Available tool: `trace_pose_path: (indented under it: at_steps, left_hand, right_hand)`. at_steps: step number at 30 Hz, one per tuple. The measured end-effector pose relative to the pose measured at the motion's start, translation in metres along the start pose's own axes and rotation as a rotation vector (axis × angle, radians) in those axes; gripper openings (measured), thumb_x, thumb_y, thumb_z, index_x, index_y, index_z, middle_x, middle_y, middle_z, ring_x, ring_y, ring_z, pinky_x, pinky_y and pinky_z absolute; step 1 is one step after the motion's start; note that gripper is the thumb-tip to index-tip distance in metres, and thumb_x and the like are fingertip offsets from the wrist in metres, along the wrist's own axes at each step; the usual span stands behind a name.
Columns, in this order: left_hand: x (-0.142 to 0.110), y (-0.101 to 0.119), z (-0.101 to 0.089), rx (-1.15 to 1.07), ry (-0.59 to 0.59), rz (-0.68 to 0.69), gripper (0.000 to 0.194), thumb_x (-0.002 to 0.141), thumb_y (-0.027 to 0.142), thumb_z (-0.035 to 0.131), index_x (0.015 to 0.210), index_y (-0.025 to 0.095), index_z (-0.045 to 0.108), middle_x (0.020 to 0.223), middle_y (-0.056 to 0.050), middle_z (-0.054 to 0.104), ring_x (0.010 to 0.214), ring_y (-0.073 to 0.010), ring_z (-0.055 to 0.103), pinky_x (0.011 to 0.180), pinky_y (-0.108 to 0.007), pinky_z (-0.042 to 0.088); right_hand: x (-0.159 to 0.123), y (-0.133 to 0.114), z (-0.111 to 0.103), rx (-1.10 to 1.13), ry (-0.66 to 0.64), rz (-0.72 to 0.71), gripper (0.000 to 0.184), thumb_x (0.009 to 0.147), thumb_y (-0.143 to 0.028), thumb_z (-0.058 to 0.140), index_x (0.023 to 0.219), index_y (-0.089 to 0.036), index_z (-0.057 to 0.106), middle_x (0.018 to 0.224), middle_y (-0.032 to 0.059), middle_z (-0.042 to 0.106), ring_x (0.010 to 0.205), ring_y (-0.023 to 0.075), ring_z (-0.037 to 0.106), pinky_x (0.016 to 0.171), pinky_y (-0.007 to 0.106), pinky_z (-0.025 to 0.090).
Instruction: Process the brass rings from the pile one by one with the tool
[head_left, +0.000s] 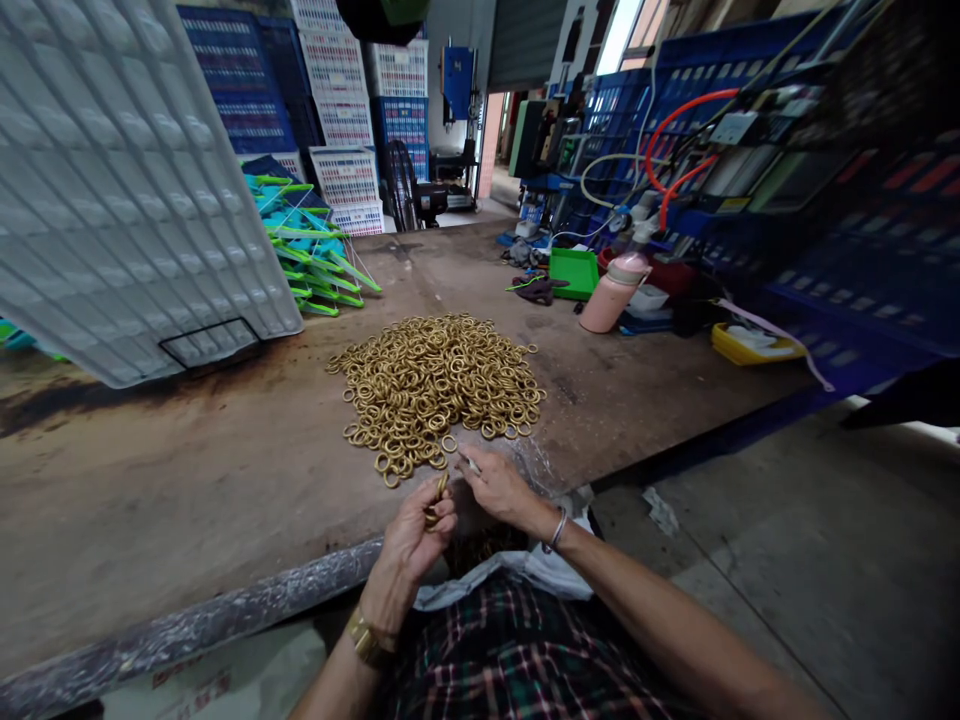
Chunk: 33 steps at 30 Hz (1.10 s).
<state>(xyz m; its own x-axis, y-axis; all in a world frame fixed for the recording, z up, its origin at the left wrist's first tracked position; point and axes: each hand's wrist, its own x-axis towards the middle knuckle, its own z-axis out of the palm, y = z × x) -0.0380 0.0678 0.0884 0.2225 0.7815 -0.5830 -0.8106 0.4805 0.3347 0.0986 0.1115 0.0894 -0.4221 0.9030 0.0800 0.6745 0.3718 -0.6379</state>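
A heap of brass-coloured rings lies on the brown worktable, with loose rings spread along its near edge. My left hand, a gold watch on its wrist, is closed around a few metal rings just in front of the heap. Beside it, my right hand has its fingers pinched on something small and pale that I cannot make out. The two hands are close together above the table's front edge. Below them, a whitish bag gapes at my lap, with dark contents I cannot identify.
A grey plastic crate stands on its side at the left, near green and turquoise plastic pieces. A pink bottle, green tray and yellow tray sit at the right. Stacked crates and a fan stand behind.
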Motion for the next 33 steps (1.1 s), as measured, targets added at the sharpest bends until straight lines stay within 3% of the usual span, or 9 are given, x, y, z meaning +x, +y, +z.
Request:
trace_pose_path:
  at_steps: [5,17,24,29,31,33]
  left_hand:
    - [0.002,0.001,-0.001,0.015,-0.008,0.032,0.011,0.074,0.007,0.058,0.072,0.013,0.050,0.055,0.005,0.045,0.037,-0.0009,0.035,0.032,-0.010,0.023]
    - [0.003,-0.004,-0.002,0.043,0.004,0.071,0.013,0.073,0.009,0.059,0.071,0.014,0.048,0.052,0.007,0.040,0.037,-0.0019,0.037,0.033,-0.011,0.024]
    - [0.002,-0.002,0.004,0.111,0.054,0.078,0.018,0.070,0.010,0.061,0.068,0.015,0.044,0.051,0.008,0.041,0.036,-0.0004,0.032,0.033,-0.010,0.020]
    - [-0.025,-0.011,-0.001,0.224,-0.065,-0.004,0.020,0.064,0.016,0.068,0.072,0.015,0.050,0.053,0.007,0.044,0.037,-0.0007,0.032,0.033,-0.012,0.019]
    - [-0.037,-0.018,-0.012,0.287,-0.070,-0.077,0.019,0.063,0.018,0.068,0.072,0.015,0.052,0.052,0.006,0.044,0.037,-0.0016,0.033,0.033,-0.013,0.019]
    - [-0.046,-0.026,-0.026,0.350,-0.031,-0.168,0.016,0.062,0.017,0.067,0.072,0.014,0.055,0.052,0.006,0.045,0.037,-0.0022,0.035,0.033,-0.013,0.020]
  right_hand:
    - [-0.011,-0.003,-0.001,-0.226,-0.141,-0.105,0.025,0.071,-0.009,0.044,0.092,-0.017,0.056,0.078,0.0031,0.061,0.066,0.0147,0.050,0.060,0.024,0.031]
    - [-0.011,-0.017,-0.007,-0.365,-0.260,-0.088,0.025,0.078,-0.010,0.040,0.098,-0.014,0.055,0.092,0.0081,0.064,0.073,0.0172,0.056,0.062,0.027,0.034]
    - [-0.007,-0.017,0.003,-0.446,-0.229,0.018,0.027,0.080,-0.011,0.040,0.103,-0.014,0.054,0.095,0.0101,0.064,0.074,0.0192,0.058,0.064,0.028,0.037]
    - [-0.009,0.001,-0.018,-0.480,-0.146,0.182,0.026,0.078,-0.006,0.037,0.094,-0.013,0.057,0.082,0.0110,0.064,0.068,0.0177,0.057,0.060,0.026,0.036]
    - [-0.025,0.014,-0.029,-0.418,-0.075,0.133,0.025,0.075,-0.005,0.039,0.091,-0.014,0.056,0.082,0.0091,0.062,0.071,0.0170,0.056,0.062,0.025,0.036]
    - [-0.050,0.029,-0.034,-0.303,-0.091,0.001,0.022,0.073,-0.006,0.040,0.085,-0.016,0.055,0.078,0.0061,0.060,0.072,0.0165,0.054,0.064,0.025,0.036]
